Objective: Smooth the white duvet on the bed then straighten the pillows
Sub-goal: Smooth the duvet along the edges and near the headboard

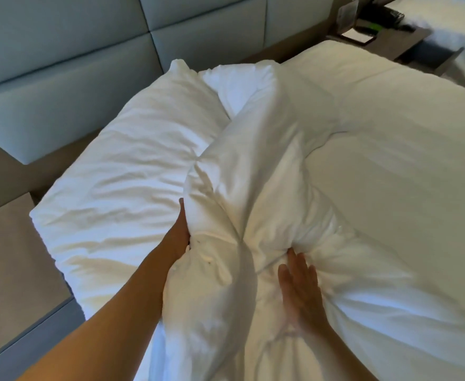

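Note:
A puffy, creased white pillow (253, 174) stands bunched up in the middle of the bed. My left hand (180, 233) grips its left side, fingers hidden in the fabric. My right hand (298, 284) presses flat on its lower front with straight fingers, denting it. A second white pillow (121, 182) lies wrinkled to the left, along the headboard. Part of a third pillow (236, 83) shows behind. The white duvet (396, 166) spreads mostly flat to the right, with folds near my right hand.
A padded grey headboard (61, 64) runs along the top left. A beige surface (8, 257) sits beside the bed at the left. A dark nightstand (409, 42) with small items stands at the top right, with another white bed (456, 31) beyond it.

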